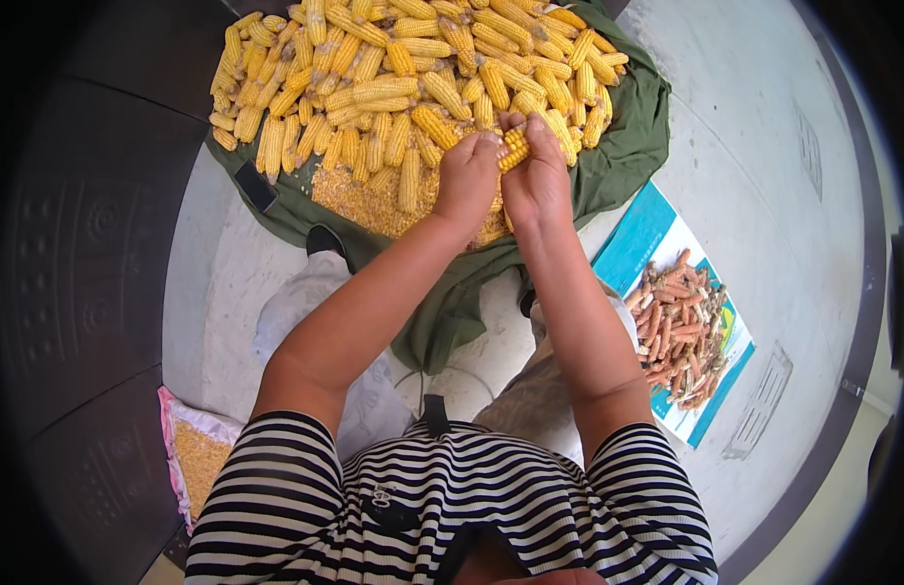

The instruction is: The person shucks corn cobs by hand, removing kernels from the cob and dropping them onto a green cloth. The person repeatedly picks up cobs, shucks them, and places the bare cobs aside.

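Observation:
Between my two hands is a yellow corn cob (514, 150), over the right part of a large heap of corn. My right hand (536, 172) holds the cob from the right, its fingers curled round it. My left hand (469, 175) is closed at the cob's left end, thumb on top; whether it grips the cob or loose kernels is hidden. Whole dried ears of corn (386, 89) lie piled beyond and around the hands. Loose kernels (357, 199) are spread along the near side of the heap, partly beneath my left hand.
The heap lies on a green cloth (634, 139), with a dark phone-like rectangle (256, 186) at its left edge. Bare reddish cobs (682, 333) are piled on a blue-and-white printed sheet (645, 219) at right. At lower left stands an open sack of kernels (197, 457). Dark panels (93, 219) line the left.

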Demonstrator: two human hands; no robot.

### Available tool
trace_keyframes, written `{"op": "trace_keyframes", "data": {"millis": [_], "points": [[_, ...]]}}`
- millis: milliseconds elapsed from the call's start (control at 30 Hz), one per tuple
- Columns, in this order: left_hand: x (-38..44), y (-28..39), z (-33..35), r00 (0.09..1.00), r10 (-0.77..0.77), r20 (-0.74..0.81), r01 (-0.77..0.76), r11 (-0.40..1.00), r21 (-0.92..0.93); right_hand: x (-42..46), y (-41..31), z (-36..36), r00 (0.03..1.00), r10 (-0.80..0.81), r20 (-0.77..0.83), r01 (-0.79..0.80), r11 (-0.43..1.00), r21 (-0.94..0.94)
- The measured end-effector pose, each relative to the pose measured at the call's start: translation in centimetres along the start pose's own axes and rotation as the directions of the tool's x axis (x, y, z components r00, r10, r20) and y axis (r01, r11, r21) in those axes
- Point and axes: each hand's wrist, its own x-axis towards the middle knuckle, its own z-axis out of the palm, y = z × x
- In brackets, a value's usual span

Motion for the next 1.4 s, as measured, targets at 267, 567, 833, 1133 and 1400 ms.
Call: {"op": "trace_keyframes", "data": {"millis": [267, 567, 833, 1133, 1400], "points": [[1.1, 0.8, -0.7, 0.996, -0.025, 0.081, 0.029, 0.998, -0.047, 0.6, -0.2, 0.3, 0.999, 0.021, 0.042, -0.021, 1.000, -0.010], [-1.0, 1.7, 0.6, 0.999, -0.050, 0.006, 0.050, 0.993, -0.107, 0.2, 0.1, -0.1, 1.000, 0.015, 0.007, -0.016, 0.999, 0.049], [1.0, -1.6, 0.1, 0.963, 0.260, -0.068, -0.253, 0.962, 0.100, -0.1, 0.5, 0.4, 0.998, -0.003, 0.063, 0.002, 1.000, 0.015], [1.0, 0.0, -0.4, 0.929, 0.370, -0.024, -0.317, 0.827, 0.465, -0.3, 1.1, 0.1, 0.996, 0.006, 0.086, -0.010, 0.999, 0.040], [1.4, 0.0, 0.1, 0.983, 0.183, -0.024, -0.184, 0.981, -0.061, 0.1, 0.1, 0.9, 0.994, -0.027, 0.111, 0.026, 1.000, 0.013]]}}
